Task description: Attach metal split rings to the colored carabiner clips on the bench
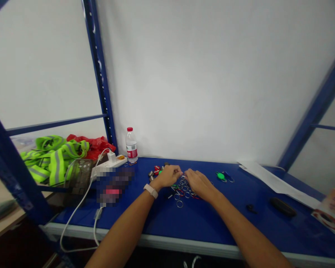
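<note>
Left hand [167,176], right hand [199,184]: both grips narrow, fingertips almost meeting; anything held cannot be told. Metal key rings [182,190]: loose heap, no clear long axis, on blue counter [201,223] just below and between both grips, right hand slightly nearer.

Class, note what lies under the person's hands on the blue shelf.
Metal key rings and small coloured clips lie on the blue shelf, between and partly beneath the left hand and right hand. Whatever is directly under the palms is covered.
</note>
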Demonstrator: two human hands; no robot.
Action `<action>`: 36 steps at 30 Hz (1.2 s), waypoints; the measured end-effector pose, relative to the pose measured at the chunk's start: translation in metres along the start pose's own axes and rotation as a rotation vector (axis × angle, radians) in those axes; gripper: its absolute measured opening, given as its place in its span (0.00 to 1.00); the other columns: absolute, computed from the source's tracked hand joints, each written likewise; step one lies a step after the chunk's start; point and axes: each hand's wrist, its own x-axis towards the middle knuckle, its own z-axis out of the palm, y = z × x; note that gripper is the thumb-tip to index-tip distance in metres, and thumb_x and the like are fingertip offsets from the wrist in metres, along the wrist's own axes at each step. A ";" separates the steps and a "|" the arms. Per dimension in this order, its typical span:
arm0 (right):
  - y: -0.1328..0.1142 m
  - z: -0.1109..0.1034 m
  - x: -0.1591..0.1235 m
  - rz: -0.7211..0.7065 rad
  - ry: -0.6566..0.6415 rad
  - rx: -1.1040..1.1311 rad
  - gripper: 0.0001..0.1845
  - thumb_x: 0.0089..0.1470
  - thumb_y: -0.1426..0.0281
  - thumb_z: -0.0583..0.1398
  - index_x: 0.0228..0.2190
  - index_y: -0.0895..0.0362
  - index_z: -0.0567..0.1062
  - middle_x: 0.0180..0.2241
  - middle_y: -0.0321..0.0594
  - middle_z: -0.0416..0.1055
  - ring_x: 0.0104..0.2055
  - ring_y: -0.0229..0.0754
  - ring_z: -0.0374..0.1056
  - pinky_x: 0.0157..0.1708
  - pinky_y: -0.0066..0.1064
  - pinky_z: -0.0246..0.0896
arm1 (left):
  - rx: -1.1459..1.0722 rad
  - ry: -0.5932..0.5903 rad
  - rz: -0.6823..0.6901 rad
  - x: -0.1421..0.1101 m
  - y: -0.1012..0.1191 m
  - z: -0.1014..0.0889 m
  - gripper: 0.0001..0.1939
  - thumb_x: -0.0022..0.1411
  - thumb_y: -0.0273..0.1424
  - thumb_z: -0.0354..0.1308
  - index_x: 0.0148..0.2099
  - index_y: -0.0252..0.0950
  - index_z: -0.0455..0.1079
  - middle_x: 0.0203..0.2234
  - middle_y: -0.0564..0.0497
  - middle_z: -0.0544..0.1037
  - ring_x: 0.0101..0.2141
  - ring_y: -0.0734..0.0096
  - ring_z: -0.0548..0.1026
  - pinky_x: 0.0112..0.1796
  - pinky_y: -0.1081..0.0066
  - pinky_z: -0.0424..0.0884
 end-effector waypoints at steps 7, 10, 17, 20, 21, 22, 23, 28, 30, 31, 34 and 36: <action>-0.006 -0.014 0.001 0.095 -0.157 0.043 0.11 0.61 0.78 0.46 0.38 0.60 0.67 0.38 0.49 0.70 0.37 0.45 0.66 0.41 0.34 0.54 | -0.084 -0.036 -0.022 0.001 -0.005 0.002 0.13 0.62 0.36 0.52 0.32 0.32 0.72 0.23 0.52 0.75 0.25 0.75 0.69 0.29 0.76 0.62; -0.004 -0.013 0.001 0.136 -0.172 0.107 0.11 0.62 0.77 0.46 0.38 0.60 0.67 0.37 0.48 0.70 0.36 0.44 0.66 0.39 0.33 0.52 | -0.206 -0.058 -0.045 0.002 -0.006 0.005 0.14 0.62 0.38 0.52 0.34 0.32 0.72 0.23 0.51 0.75 0.26 0.74 0.71 0.29 0.75 0.64; -0.003 -0.016 0.002 0.218 -0.150 0.286 0.14 0.66 0.70 0.42 0.39 0.60 0.65 0.35 0.46 0.71 0.35 0.42 0.67 0.34 0.30 0.49 | -0.342 -0.064 -0.060 0.003 -0.011 0.010 0.16 0.60 0.40 0.54 0.36 0.31 0.72 0.24 0.50 0.75 0.25 0.75 0.71 0.29 0.75 0.66; -0.004 -0.016 0.002 0.216 -0.142 0.317 0.14 0.66 0.71 0.42 0.38 0.60 0.65 0.36 0.46 0.71 0.35 0.42 0.67 0.34 0.30 0.49 | -0.312 -0.059 -0.046 0.003 -0.011 0.011 0.17 0.59 0.42 0.56 0.36 0.30 0.72 0.25 0.50 0.75 0.26 0.75 0.71 0.28 0.75 0.65; -0.004 -0.016 0.002 0.215 -0.139 0.323 0.14 0.66 0.71 0.42 0.38 0.61 0.65 0.35 0.46 0.71 0.35 0.41 0.67 0.34 0.30 0.49 | -0.299 -0.058 -0.043 0.003 -0.011 0.011 0.17 0.58 0.42 0.56 0.36 0.30 0.72 0.25 0.50 0.75 0.26 0.75 0.71 0.28 0.75 0.64; -0.004 -0.016 0.002 0.214 -0.138 0.328 0.14 0.66 0.71 0.42 0.38 0.61 0.65 0.35 0.46 0.71 0.35 0.41 0.67 0.34 0.30 0.49 | -0.288 -0.056 -0.043 0.002 -0.010 0.011 0.18 0.58 0.43 0.56 0.36 0.30 0.72 0.25 0.50 0.75 0.26 0.75 0.71 0.28 0.75 0.64; -0.004 -0.016 0.002 0.213 -0.138 0.333 0.14 0.66 0.72 0.42 0.38 0.61 0.65 0.35 0.46 0.71 0.34 0.41 0.67 0.34 0.30 0.49 | -0.278 -0.057 -0.047 0.002 -0.010 0.010 0.18 0.59 0.43 0.56 0.36 0.30 0.72 0.25 0.50 0.75 0.26 0.74 0.71 0.28 0.75 0.64; -0.004 -0.015 0.001 0.206 -0.130 0.350 0.14 0.66 0.72 0.42 0.38 0.61 0.65 0.35 0.47 0.71 0.35 0.41 0.67 0.35 0.30 0.50 | -0.250 -0.051 -0.036 0.001 -0.007 0.008 0.19 0.58 0.45 0.56 0.36 0.31 0.73 0.26 0.50 0.76 0.27 0.74 0.72 0.29 0.76 0.64; -0.003 -0.014 0.001 0.199 -0.123 0.349 0.14 0.66 0.71 0.42 0.39 0.61 0.66 0.36 0.47 0.71 0.35 0.41 0.67 0.35 0.30 0.50 | -0.237 -0.045 -0.020 0.001 -0.007 0.008 0.19 0.58 0.44 0.57 0.36 0.31 0.73 0.27 0.49 0.77 0.28 0.74 0.72 0.30 0.76 0.65; -0.003 -0.014 0.001 0.201 -0.118 0.348 0.15 0.66 0.70 0.42 0.39 0.60 0.66 0.36 0.47 0.72 0.35 0.41 0.67 0.34 0.30 0.50 | -0.230 -0.043 -0.017 0.001 -0.007 0.008 0.18 0.58 0.44 0.57 0.36 0.31 0.73 0.27 0.49 0.77 0.28 0.74 0.72 0.30 0.76 0.65; -0.004 -0.012 0.001 0.213 -0.098 0.351 0.15 0.67 0.69 0.42 0.39 0.60 0.66 0.35 0.46 0.72 0.34 0.41 0.67 0.33 0.30 0.49 | -0.210 -0.041 -0.022 0.001 -0.008 0.008 0.17 0.58 0.43 0.58 0.36 0.32 0.73 0.27 0.49 0.77 0.28 0.73 0.72 0.30 0.76 0.66; -0.004 -0.011 0.001 0.215 -0.083 0.347 0.15 0.67 0.69 0.42 0.38 0.60 0.65 0.34 0.45 0.72 0.34 0.41 0.68 0.33 0.30 0.49 | -0.208 -0.042 -0.023 0.001 -0.008 0.008 0.16 0.57 0.42 0.59 0.36 0.32 0.73 0.26 0.50 0.77 0.28 0.74 0.72 0.30 0.76 0.66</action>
